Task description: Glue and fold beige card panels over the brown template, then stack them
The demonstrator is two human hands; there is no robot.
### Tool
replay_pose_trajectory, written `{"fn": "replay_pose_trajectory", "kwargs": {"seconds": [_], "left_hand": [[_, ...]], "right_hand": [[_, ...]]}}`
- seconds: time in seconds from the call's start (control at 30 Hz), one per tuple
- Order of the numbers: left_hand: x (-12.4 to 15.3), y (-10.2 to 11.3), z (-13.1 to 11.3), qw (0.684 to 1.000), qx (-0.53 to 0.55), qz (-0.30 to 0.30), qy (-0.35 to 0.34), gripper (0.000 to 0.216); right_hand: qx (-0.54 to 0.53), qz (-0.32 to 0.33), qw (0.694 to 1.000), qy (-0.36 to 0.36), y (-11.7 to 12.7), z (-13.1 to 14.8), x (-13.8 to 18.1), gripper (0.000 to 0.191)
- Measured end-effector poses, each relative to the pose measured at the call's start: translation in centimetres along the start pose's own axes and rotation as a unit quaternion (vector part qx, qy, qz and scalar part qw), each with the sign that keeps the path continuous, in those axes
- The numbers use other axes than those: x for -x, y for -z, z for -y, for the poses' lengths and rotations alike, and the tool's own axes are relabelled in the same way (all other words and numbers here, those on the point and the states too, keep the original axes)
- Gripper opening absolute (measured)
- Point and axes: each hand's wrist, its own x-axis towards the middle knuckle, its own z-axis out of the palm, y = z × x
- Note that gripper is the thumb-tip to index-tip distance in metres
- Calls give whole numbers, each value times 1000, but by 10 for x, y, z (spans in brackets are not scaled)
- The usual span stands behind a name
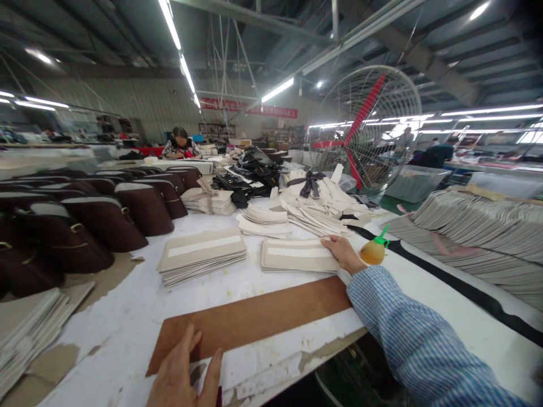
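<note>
A long brown strip (254,319), leather-like, lies flat and slantwise on the white-covered table in front of me. My left hand (186,367) is at its left end, fingertips on the strip and thumb spread apart from them. Beyond the strip sits a short stack of beige panels (297,255), with a white band across the top one. My right hand (344,253) grips the right end of that top beige panel, fingers closed at its edge. To the left stands another stack of similar panels (201,254).
Dark brown bags (102,223) stand in rows on the left. A bottle of amber liquid with a green nozzle (374,249) is right of my right hand. Cream pieces (263,219) and black pieces (254,169) pile up behind. A large fan (360,130) and a person (182,146) are farther back.
</note>
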Motion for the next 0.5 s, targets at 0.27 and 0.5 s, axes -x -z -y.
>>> {"fn": "replay_pose_trajectory", "kwargs": {"seconds": [0.27,0.5], "left_hand": [[0,-3,4,997,-54,-18,-44,57],[3,1,-11,997,-60,-32,-46,55]], "right_hand": [[214,-37,968,125,-3,5,-1,38],[282,169,880,341,-73,49,50,25]]}}
